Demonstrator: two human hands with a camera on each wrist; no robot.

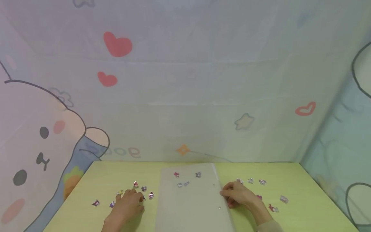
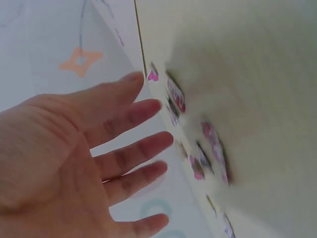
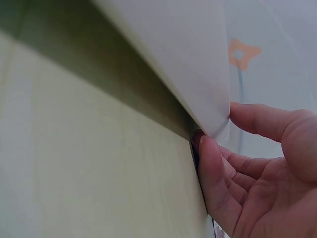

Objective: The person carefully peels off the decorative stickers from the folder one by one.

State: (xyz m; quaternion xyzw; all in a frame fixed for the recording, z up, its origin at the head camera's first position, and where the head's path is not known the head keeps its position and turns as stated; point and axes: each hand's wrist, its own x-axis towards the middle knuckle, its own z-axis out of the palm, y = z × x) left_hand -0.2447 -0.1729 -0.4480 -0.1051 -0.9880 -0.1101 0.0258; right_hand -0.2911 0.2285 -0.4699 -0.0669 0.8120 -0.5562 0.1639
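Note:
A white sheet point(image 1: 188, 206) lies on the yellow table, with several small cartoon stickers point(image 1: 176, 175) near its far end. My right hand point(image 1: 236, 194) pinches the right edge of this sheet between thumb and fingers. In the right wrist view, that edge of the white sheet point(image 3: 198, 64) stands raised off the table, shadow beneath it. Left of the sheet, my left hand point(image 1: 127, 204) hovers over a scatter of cartoon stickers point(image 1: 144, 188). The left wrist view shows the left hand point(image 2: 64, 144) with fingers extended and apart, holding nothing; the stickers point(image 2: 215, 148) lie beyond its fingertips.
More stickers point(image 1: 262, 182) are spread on the table point(image 1: 301, 193) to the right, some of them close to my right forearm. Two small round marks point(image 1: 219, 207) show along the sheet's right side. A printed cloth backdrop point(image 1: 185, 80) hangs behind the table's far edge.

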